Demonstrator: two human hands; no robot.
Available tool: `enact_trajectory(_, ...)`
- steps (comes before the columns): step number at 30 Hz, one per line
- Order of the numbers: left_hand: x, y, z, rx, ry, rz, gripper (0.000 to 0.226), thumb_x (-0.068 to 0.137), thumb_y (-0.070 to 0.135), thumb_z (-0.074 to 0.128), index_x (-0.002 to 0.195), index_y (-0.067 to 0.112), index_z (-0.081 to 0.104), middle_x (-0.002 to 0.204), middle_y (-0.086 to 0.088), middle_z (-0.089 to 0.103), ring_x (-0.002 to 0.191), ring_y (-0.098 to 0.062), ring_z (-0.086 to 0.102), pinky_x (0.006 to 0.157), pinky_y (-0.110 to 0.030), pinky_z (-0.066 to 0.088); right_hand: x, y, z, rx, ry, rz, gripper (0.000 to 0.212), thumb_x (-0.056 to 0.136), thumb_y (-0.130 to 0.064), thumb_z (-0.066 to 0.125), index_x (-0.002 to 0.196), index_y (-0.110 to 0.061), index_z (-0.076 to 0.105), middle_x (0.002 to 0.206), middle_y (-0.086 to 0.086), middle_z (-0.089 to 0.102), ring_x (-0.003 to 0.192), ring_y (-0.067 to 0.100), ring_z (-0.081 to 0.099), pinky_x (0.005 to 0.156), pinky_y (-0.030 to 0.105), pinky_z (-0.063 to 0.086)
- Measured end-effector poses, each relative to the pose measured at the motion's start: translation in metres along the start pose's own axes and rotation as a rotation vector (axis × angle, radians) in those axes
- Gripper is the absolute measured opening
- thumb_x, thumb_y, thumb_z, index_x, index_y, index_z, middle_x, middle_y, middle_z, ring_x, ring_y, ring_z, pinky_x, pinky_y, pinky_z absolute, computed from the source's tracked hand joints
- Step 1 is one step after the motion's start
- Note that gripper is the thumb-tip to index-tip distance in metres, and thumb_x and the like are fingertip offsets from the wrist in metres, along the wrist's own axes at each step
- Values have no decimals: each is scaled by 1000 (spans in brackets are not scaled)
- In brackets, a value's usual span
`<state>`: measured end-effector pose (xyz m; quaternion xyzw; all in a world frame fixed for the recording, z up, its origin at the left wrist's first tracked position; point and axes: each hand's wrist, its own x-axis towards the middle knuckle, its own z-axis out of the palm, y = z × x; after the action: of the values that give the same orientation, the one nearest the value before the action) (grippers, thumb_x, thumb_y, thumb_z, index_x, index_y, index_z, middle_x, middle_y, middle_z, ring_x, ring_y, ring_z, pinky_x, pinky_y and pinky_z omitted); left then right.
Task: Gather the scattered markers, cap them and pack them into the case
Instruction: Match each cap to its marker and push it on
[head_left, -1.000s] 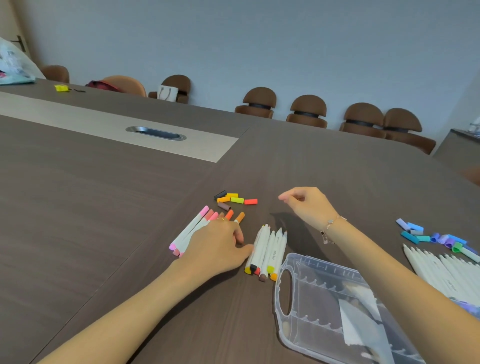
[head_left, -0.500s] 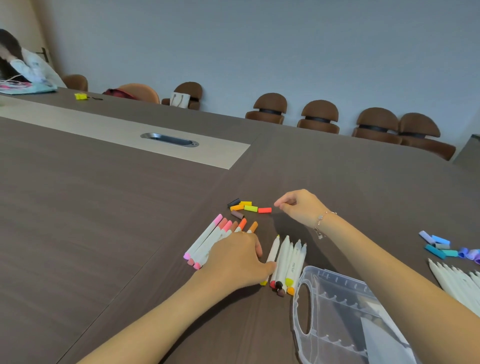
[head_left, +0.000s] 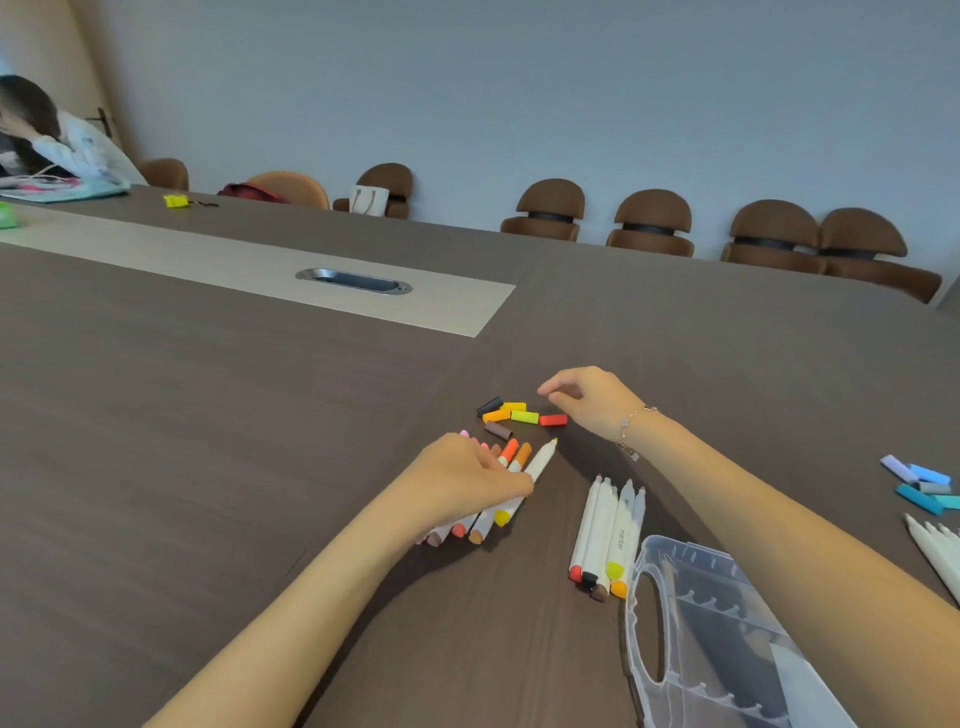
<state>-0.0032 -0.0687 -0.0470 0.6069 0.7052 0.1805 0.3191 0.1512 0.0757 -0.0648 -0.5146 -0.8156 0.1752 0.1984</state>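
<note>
Your left hand grips one uncapped white marker, its tip pointing away from you, over a bunch of capped markers lying under your palm. Just beyond your fingers sit the loose caps. Your right hand hovers right of those caps, fingers curled, holding nothing visible. Below that wrist lie four uncapped markers, touching the clear case beside your right forearm.

six loose caps, one clear case, two hands
</note>
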Motion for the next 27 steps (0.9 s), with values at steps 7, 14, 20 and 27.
enact_trajectory(7, 4, -6, -9, -164, -116, -86, 24, 85, 34, 56, 76, 12, 59, 64, 1, 42, 51, -8, 39, 55, -17, 36, 21, -17, 10, -27, -156, -91, 22, 92, -21, 58, 106, -10, 71, 110, 1, 68, 96, 13, 59, 86, 24, 46)
enact_trajectory(14, 6, -8, -12, -244, -102, -93, 28, 89, 33, 54, 67, 15, 52, 55, 3, 40, 40, -9, 34, 46, -17, 30, 27, -19, 17, -43, -85, -68, 5, 85, -14, 65, 82, -16, 68, 85, 4, 68, 79, 13, 60, 81, 29, 55)
enact_trajectory(20, 1, -10, -16, -566, -209, -40, 18, 95, 17, 49, 88, 7, 62, 86, -4, 71, 32, -4, 36, 40, -10, 31, 16, -17, 11, -40, -121, -27, 28, 92, -12, 55, 120, -17, 62, 88, 0, 61, 85, 12, 56, 82, 21, 43)
enact_trajectory(27, 2, -12, -9, -648, -321, 78, 32, 89, 23, 64, 111, 0, 67, 94, -15, 65, 51, -1, 54, 57, -10, 46, -48, -6, -29, 667, 108, 217, 16, 90, -11, 57, 106, -14, 59, 88, 2, 65, 83, 12, 61, 70, 21, 47)
